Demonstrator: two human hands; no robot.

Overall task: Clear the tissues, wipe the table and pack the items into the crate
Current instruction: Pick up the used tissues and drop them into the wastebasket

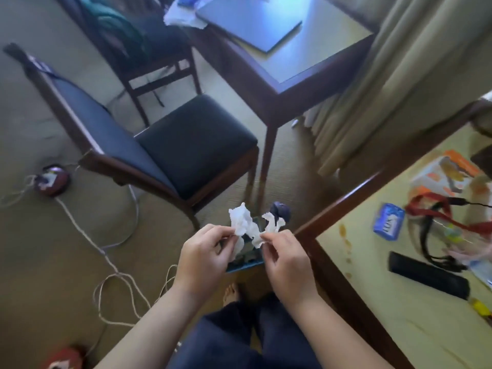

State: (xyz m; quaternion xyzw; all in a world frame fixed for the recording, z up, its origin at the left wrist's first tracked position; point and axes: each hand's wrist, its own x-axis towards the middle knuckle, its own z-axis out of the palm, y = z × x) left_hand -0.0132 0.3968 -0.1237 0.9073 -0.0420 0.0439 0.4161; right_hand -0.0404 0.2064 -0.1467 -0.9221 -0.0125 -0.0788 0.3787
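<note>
Above the floor, just beside the bench (354,182) corner, left hand (203,258) and right hand (286,258) each pinch one end of a crumpled white tissue (243,226), fingers (226,231) closed on it. Below it sits a blue crate (246,265), partly hidden.

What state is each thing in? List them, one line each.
Tissue: crumpled, held between both hands.
Left hand: pinching the tissue.
Right hand: pinching the tissue.
Table: stained, cluttered.
Remote: lying flat on the table.
Soap pack: lying on the table.
Chair: seat bare.
</note>
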